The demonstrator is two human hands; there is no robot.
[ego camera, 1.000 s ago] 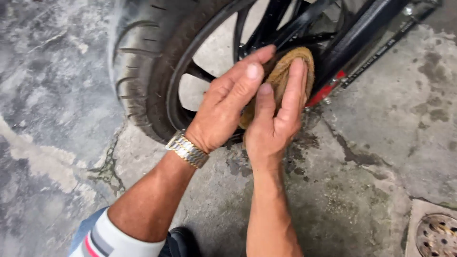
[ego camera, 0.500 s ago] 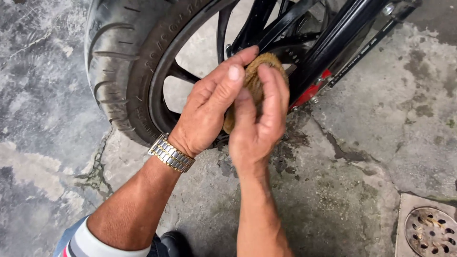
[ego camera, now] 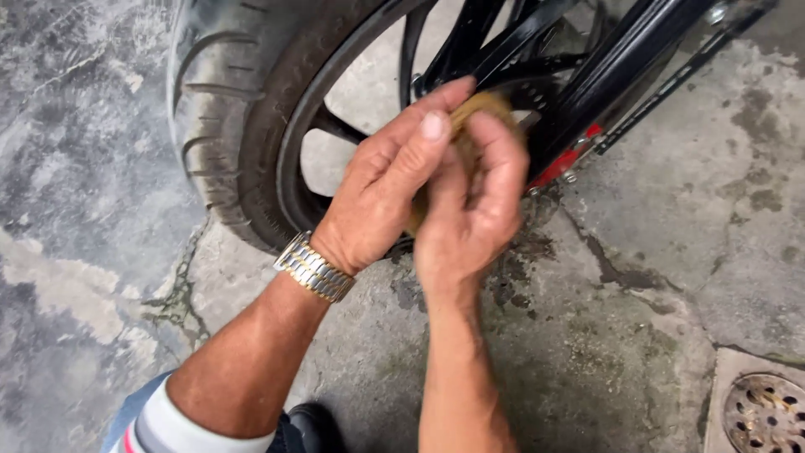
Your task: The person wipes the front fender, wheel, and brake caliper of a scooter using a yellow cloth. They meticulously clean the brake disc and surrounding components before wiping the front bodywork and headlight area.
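Clearly both the left hand (ego camera: 381, 197) and right hand (ego camera: 474, 214) clench a tan scrub pad (ego camera: 480, 105) beside the wheel hub (ego camera: 537, 88), where spokes could probably pinch fingers.

Left hand (ego camera: 381, 197) and right hand (ego camera: 470, 210) cupped together

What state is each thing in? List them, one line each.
Left hand: fingers pressed against the tan fibrous pad.
Right hand: fingers curled over the pad, gripping it.
Tan fibrous pad: squeezed between both hands, mostly hidden.
Wheel: upright on the ground, tyre tread dusty.
Wristwatch: fastened on the left wrist.
Concrete floor: stained, cracked, damp patches.
Floor drain: covered by a rusty grate.
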